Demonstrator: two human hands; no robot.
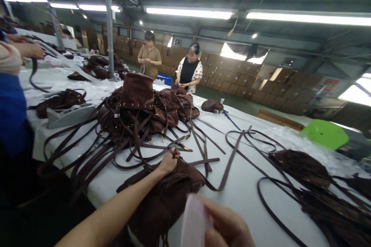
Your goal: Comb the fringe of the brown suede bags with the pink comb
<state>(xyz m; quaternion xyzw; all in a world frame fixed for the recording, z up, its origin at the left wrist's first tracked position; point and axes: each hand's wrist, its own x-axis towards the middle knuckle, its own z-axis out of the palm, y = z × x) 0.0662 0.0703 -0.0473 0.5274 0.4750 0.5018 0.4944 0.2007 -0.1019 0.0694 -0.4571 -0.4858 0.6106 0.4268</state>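
My left hand (169, 161) reaches out over the white table (246, 185) and is closed on the top edge of a brown suede bag (165, 197) lying in front of me. My right hand (228, 225) is close to the camera at the bottom, blurred, with fingers pinched on a pale, translucent sheet (193, 222). Long brown straps (228, 162) trail from the bag across the table.
A heap of brown bags and straps (139, 112) lies further back. More brown bags (304, 168) sit at the right. A grey tool (69, 114) rests at the left. A person in blue (13, 104) stands at the left; two people (169, 63) work at the far end. Cardboard boxes (246, 81) line the back wall.
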